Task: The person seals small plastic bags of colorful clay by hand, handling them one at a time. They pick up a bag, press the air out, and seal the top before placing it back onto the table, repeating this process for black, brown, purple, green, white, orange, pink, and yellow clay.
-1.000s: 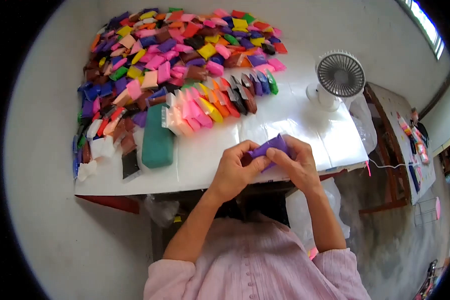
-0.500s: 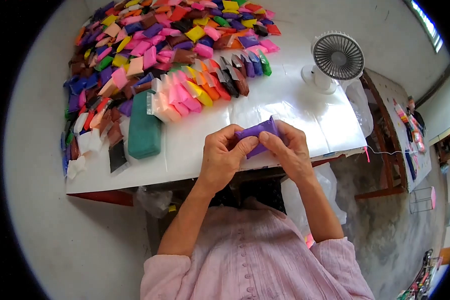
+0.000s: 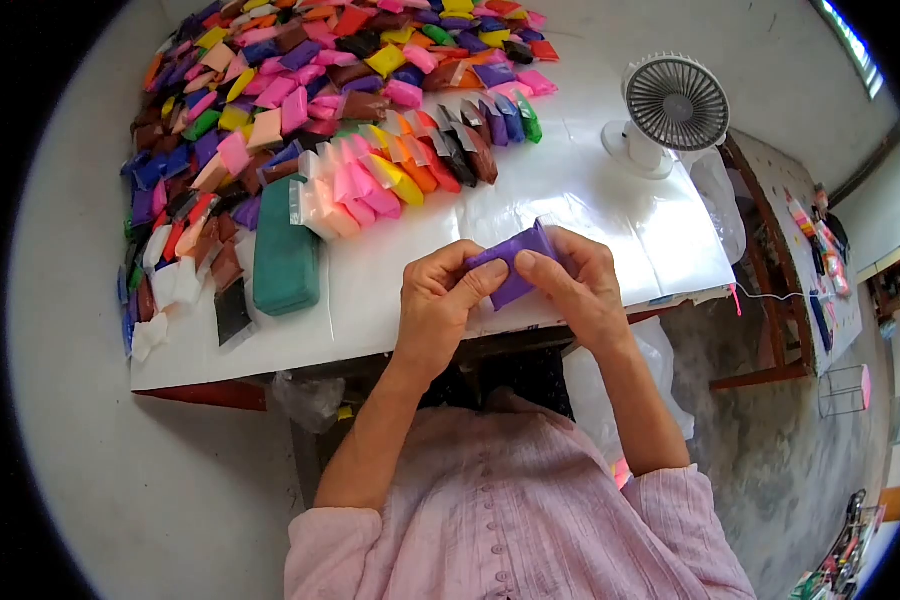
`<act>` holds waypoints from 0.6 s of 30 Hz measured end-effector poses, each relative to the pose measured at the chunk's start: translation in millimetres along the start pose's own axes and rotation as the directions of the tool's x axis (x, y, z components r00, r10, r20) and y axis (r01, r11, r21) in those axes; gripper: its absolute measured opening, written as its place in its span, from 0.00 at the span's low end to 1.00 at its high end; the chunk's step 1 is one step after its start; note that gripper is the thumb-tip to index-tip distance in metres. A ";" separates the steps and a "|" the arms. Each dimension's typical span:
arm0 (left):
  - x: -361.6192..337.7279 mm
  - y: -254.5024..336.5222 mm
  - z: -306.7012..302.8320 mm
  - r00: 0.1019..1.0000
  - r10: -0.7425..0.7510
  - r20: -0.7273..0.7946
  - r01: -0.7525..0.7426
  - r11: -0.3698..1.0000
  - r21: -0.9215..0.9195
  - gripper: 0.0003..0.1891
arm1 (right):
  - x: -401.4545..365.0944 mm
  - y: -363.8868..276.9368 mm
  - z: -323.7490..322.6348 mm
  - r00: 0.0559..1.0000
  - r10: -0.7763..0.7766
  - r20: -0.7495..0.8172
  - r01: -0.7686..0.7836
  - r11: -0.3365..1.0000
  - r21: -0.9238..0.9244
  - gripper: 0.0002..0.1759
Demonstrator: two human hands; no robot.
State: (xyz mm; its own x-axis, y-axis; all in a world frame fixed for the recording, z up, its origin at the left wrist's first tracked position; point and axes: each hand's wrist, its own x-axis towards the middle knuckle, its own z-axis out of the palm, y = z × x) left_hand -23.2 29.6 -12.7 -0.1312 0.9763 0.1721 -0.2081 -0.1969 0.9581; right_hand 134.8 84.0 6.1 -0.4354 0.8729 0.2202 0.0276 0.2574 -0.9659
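Between my two hands, just above the table's front edge, is a small purple packet (image 3: pixel 511 264). My left hand (image 3: pixel 444 297) pinches its left side, thumb on top and fingers behind. On the other side my right hand (image 3: pixel 582 285) grips it the same way, its thumb pressed on the packet's face. Beyond my hands a row of filled packets in several colours leans together, among them a yellow packet (image 3: pixel 397 180) and a pink packet (image 3: pixel 358 190). A dark green block-shaped case (image 3: pixel 286 262) stands at the row's left end.
A large heap of coloured packets (image 3: pixel 290 75) covers the table's back left. On the white tabletop (image 3: pixel 370 330), a small white fan (image 3: pixel 676 108) stands at the back right. A plastic bag (image 3: pixel 640 385) hangs below the front edge. Another table (image 3: pixel 820 260) is at the right.
Both hands stay on the purple packet. The packet has turned slightly, and my thumbs have shifted a little on its face. The view has moved slightly.
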 end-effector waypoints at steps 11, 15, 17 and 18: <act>-3.2 5.0 2.1 1.000 0.019 0.015 -0.021 0.991 0.133 0.11 | 8.7 8.0 -4.5 0.998 -0.045 -0.038 0.043 0.998 -0.035 0.19; -2.7 3.8 3.0 1.000 0.016 -0.023 -0.013 0.992 0.123 0.12 | 6.7 2.6 -3.5 0.998 -0.028 -0.056 0.026 0.999 -0.037 0.18; -2.0 4.2 2.8 0.999 0.012 -0.033 -0.009 0.995 0.096 0.12 | 6.1 -3.2 -3.2 0.999 -0.004 -0.032 0.002 0.999 -0.045 0.17; -2.2 4.2 3.0 0.999 0.009 -0.038 -0.006 0.997 0.082 0.12 | 5.2 -4.0 -3.3 1.000 0.010 -0.020 -0.011 0.999 -0.049 0.16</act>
State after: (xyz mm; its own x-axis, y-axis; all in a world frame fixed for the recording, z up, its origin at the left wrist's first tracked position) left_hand -20.9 26.9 -8.4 -0.1700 0.9704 0.1718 -0.1267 -0.1944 0.9727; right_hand 135.5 88.8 11.6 -0.4168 0.8836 0.2133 0.0764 0.2678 -0.9604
